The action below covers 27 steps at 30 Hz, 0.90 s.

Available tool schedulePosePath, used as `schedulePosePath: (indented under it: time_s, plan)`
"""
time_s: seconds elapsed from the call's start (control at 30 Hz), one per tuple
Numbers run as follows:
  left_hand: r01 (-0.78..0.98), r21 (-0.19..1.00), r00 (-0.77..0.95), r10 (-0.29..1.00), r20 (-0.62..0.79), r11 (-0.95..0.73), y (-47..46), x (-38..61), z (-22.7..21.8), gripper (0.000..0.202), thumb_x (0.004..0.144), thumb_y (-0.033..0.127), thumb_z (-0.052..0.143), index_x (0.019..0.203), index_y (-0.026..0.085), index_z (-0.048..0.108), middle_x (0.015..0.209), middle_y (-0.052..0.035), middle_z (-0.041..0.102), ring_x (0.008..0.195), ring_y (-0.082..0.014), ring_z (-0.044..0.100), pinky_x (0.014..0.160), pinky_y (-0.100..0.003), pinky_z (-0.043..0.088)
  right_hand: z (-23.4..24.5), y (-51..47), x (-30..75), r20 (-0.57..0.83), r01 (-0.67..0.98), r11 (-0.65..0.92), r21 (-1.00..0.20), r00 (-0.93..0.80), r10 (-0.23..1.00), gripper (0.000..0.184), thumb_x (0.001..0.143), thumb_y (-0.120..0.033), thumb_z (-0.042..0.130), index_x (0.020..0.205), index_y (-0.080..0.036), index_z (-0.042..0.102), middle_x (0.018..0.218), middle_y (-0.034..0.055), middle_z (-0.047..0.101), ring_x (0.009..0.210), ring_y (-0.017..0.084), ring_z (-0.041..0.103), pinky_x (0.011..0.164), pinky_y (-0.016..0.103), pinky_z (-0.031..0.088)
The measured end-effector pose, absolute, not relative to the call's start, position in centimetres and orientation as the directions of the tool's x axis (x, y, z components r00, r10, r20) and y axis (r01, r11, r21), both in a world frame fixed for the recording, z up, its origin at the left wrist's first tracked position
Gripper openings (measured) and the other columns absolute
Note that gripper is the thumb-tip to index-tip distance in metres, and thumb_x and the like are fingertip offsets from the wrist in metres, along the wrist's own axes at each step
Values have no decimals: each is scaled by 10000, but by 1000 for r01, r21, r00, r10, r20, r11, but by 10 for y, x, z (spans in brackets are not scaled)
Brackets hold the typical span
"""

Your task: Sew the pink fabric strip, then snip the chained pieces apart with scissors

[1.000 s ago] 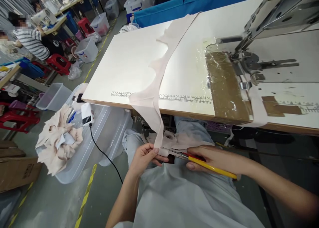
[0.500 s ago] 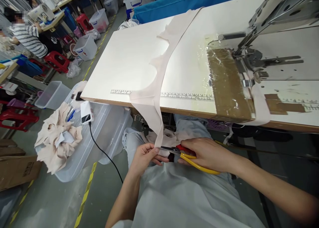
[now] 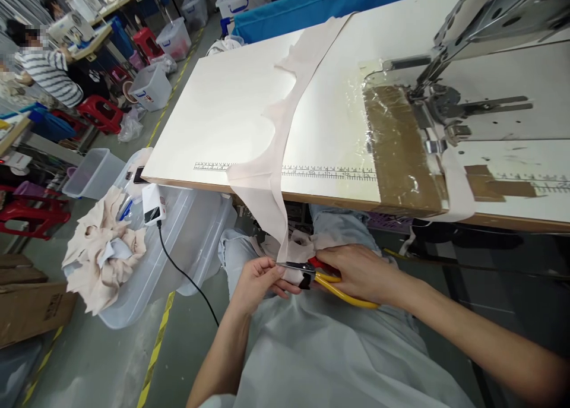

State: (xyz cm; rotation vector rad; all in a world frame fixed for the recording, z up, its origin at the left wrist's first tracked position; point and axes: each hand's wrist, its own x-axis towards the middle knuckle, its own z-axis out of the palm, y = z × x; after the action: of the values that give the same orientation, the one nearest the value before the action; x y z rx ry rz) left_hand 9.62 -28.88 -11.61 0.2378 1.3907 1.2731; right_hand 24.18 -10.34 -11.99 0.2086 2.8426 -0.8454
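A long pale pink fabric piece (image 3: pixel 271 144) lies across the white table, one edge scalloped, and hangs over the front edge down to my lap. My left hand (image 3: pixel 260 282) pinches its lower end between thumb and fingers. In my right hand (image 3: pixel 358 271) is a pair of scissors (image 3: pixel 342 292) with yellow and red handles, gripped by the handles. Their blades point left and lie across the fabric end, touching my left fingertips. More pale fabric (image 3: pixel 296 247) is bunched on my lap below the table edge.
A sewing machine (image 3: pixel 449 99) stands at the table's right, a pale strip (image 3: pixel 458 188) running from it over the edge. Left, a plastic box (image 3: pixel 178 242) carries crumpled fabric (image 3: pixel 104 247) and a white device (image 3: pixel 154 203) with a black cable. A co-worker (image 3: pixel 48 69) sits far left.
The scissors and my right hand have shifted slightly left towards my left hand. The scissor handles look closer together. My left hand keeps its pinch on the fabric; the view has moved slightly.
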Motion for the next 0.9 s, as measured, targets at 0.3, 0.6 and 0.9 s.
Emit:
schedulePosePath:
  time_s: [0.3,0.6,0.9]
  plan:
    - [570,756,-320,934,-157,322,-275,77,-103,286,1009,265,409,1192,142,591,1169,-148,684,982,-225,709,734,-301,596,-135,-104,277,-223,347,674,-652,-938,266,459,872,-613,492,638,-235,378,588,6,527,540,180,515,524,275,313]
    - [957,127,-212,929,-303,260,-201,41,-88,261,895,-7,460,945,74,703,1128,-215,638,1082,-317,633,867,-419,562,-140,-116,320,-230,430,381,-819,-853,469,500,808,-679,616,660,-227,466,581,-26,472,526,146,431,497,252,360]
    - [670,482,-390,820,-418,565,-267,42,-160,196,923,51,496,953,121,676,762,-58,679,709,-170,693,673,-252,571,-149,-114,325,-298,427,176,-887,-820,489,554,769,-733,649,639,-223,473,599,-28,432,535,143,432,501,251,391]
